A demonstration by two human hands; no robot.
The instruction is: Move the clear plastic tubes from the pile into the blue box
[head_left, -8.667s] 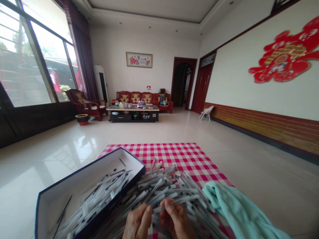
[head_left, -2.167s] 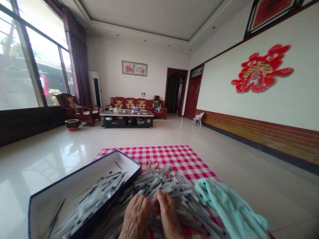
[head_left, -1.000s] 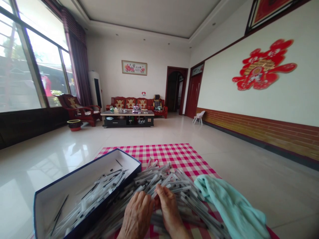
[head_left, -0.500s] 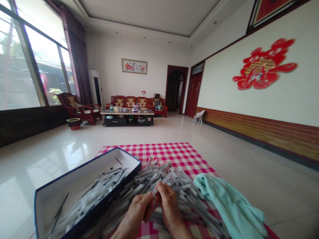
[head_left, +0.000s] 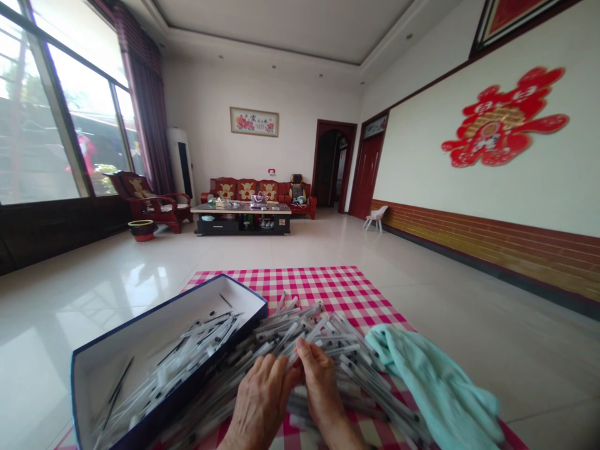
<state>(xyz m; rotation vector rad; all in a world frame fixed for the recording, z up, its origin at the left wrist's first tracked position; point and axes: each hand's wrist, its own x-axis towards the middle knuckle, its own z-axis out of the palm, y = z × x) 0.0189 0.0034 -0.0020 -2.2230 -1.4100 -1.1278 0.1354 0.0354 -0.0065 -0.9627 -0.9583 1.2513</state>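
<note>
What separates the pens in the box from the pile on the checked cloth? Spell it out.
The pens in the box form a smaller, roughly parallel group; the pile is larger and crisscrossed. The left hand and right hand are at the pile, not the box. Both groups are clear with black parts.

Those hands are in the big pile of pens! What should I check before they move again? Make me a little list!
1. Are both hands at the pile? The left hand and right hand are touching the clear plastic pens: ok.
2. Does either grip hold a pen firmly? Cannot tell; the pens crowd around the fingers.
3. Is the box open? The blue-edged white box has no lid on, and bare white floor shows: ok.
4. Is the pile on the cloth? It lies on the pink-and-white checked cloth: ok.
5. Is the towel away from the pens? The pale green towel seems to touch them: not ok.
</note>
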